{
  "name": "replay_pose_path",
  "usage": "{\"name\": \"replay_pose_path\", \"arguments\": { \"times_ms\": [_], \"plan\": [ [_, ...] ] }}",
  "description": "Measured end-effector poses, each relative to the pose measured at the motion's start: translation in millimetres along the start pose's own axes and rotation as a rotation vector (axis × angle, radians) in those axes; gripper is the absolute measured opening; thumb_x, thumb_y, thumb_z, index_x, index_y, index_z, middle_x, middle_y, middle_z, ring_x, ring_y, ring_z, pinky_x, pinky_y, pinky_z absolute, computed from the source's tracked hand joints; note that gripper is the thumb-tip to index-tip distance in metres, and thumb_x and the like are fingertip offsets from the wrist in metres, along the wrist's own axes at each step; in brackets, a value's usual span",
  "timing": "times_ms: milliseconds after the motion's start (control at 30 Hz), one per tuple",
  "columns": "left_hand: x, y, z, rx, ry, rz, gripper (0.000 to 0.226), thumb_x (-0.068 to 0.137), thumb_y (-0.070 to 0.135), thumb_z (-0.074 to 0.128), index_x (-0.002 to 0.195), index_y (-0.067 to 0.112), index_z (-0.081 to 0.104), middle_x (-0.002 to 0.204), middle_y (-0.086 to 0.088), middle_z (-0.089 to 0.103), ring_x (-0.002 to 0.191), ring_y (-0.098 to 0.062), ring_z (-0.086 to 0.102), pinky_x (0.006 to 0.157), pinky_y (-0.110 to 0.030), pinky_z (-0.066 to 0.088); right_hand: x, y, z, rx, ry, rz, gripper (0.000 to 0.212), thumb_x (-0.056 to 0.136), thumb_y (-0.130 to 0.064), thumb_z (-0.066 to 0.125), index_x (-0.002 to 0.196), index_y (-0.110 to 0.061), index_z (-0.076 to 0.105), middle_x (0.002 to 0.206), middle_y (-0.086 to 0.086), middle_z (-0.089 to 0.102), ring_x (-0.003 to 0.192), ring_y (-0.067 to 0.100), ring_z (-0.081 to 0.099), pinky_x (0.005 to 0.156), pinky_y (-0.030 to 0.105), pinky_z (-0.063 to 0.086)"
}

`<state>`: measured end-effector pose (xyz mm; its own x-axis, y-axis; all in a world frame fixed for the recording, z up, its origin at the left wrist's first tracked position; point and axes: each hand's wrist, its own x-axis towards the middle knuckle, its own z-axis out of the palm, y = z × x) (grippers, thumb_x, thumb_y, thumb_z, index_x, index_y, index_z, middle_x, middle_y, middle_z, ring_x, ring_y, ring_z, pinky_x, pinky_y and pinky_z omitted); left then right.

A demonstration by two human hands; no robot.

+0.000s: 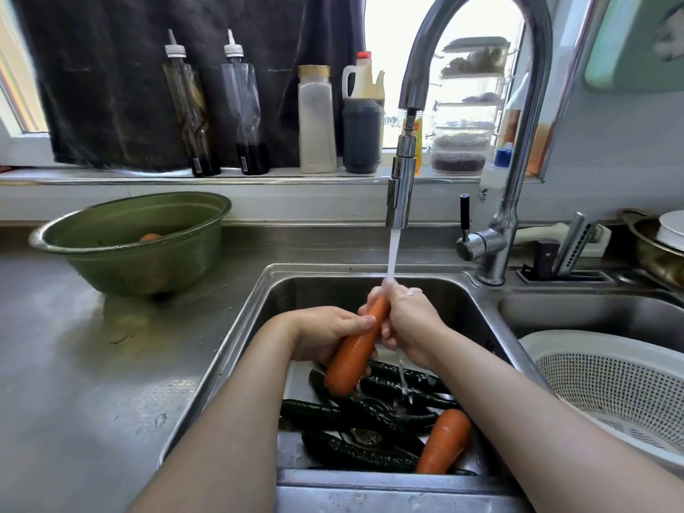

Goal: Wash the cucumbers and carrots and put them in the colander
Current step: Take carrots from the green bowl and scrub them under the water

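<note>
A: Carrot [355,349] – where's it at, and what are your hands doing?

B: Big stuff first. Sink [325,290]: you're working over the L basin. White colander [610,379] sits in the R basin, just beside. Green bowl [129,253] is on the counter to the L, well apart, w/ sth orange inside. Can't tell what it is.

A: Tap?

B: Faucet [398,187] is on. The water stream [392,253] lands on your R hand and the carrot's thin end.

A: Veg?

B: Cucumbers [355,416]: several, dark, wet, piled on the basin floor. A second carrot [446,440] lies tilted among them, toward the front R. The held carrot is above the pile, tilted, thick end down toward you.

A: Hands?

B: Your L hand [329,333] grips the carrot's middle, thumb on top. Your R hand [411,320] is wrapped round the upper thin end, under the water. Both closed on the same carrot.
</note>
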<state>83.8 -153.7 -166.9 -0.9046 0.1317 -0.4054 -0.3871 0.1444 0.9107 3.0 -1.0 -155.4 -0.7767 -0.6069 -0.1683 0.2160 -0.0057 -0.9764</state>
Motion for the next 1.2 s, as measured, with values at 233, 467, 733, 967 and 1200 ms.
{"name": "replay_pose_path", "arguments": {
  "times_ms": [233,467,733,967,1200],
  "plan": [
    [0.4,-0.7,0.6,-0.016,0.040,0.024,0.050,0.092,0.055,0.054,0.120,0.015,0.062,0.104,-0.009,0.071,0.096,-0.028,0.069,0.103,-0.052,0.050,-2.4,-3.2,-17.5,0.142,-0.185,0.035,0.025,0.107,-0.015,0.046,0.116,0.000,0.064,0.105,0.016,0.072,0.050,0.009,0.048,0.041,0.021,0.041],
    [3.5,8.4,9.5,0.032,0.154,0.069,0.059,0.101,0.061,0.041,0.118,0.009,0.063,0.090,-0.006,0.070,0.076,-0.020,0.068,0.076,-0.033,0.057,10.1,-4.1,-19.6,0.023,-0.004,0.012,0.042,0.105,-0.042,0.049,0.093,-0.008,0.070,0.078,0.019,0.063,0.042,0.016,0.047,0.035,0.023,0.037],
    [-4.6,7.3,-0.6,-0.023,0.230,-0.004,0.063,0.096,0.070,0.042,0.108,0.011,0.062,0.074,-0.005,0.065,0.056,-0.018,0.060,0.054,-0.028,0.052,-1.3,-10.4,-35.8,-0.189,-0.270,0.050,0.025,0.104,-0.032,0.053,0.122,-0.026,0.071,0.117,0.004,0.075,0.110,0.020,0.072,0.091,0.040,0.048],
    [-1.1,12.8,9.9,0.038,0.213,0.051,0.070,0.081,0.068,0.069,0.113,0.007,0.056,0.083,-0.007,0.062,0.056,-0.016,0.060,0.052,-0.029,0.052,2.2,-7.6,-22.4,-0.157,-0.025,-0.012,0.030,0.094,-0.046,0.066,0.101,-0.019,0.076,0.099,0.004,0.079,0.085,0.021,0.077,0.082,0.039,0.049],
    [-2.3,8.0,-5.9,0.143,0.391,0.152,0.047,0.082,0.056,0.077,0.102,0.014,0.073,0.095,-0.008,0.078,0.078,-0.023,0.073,0.076,-0.040,0.060,9.7,-7.1,-40.3,0.036,-0.164,0.100,0.031,0.108,-0.029,0.044,0.115,-0.013,0.069,0.102,0.006,0.078,0.094,0.019,0.075,0.076,0.039,0.055]
  ]
}}
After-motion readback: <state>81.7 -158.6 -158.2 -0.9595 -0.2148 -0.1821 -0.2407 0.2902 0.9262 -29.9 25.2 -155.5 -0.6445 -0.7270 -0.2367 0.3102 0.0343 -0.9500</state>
